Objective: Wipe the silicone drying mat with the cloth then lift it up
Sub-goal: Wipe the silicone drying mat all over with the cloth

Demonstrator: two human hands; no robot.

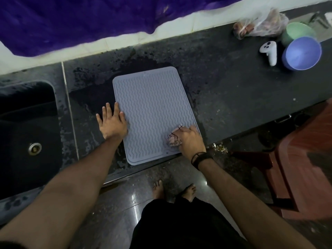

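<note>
A grey silicone drying mat (pixel 150 108) with wavy ridges lies flat on the dark stone counter (pixel 224 87), its near edge at the counter's front. My left hand (pixel 112 123) rests flat with fingers spread on the mat's left edge, partly on the counter. My right hand (pixel 188 139) presses a bunched checked cloth (pixel 174 136) onto the mat's near right corner. Most of the cloth is under my fingers.
A dark sink (pixel 27 123) with a metal drain sits at the left. Wet patches surround the mat. At the far right stand a blue bowl (pixel 301 53), a green bowl (pixel 296 31), a white controller (pixel 269 51) and a plastic bag (pixel 260 24). A red-brown stool (pixel 296 159) stands beside me.
</note>
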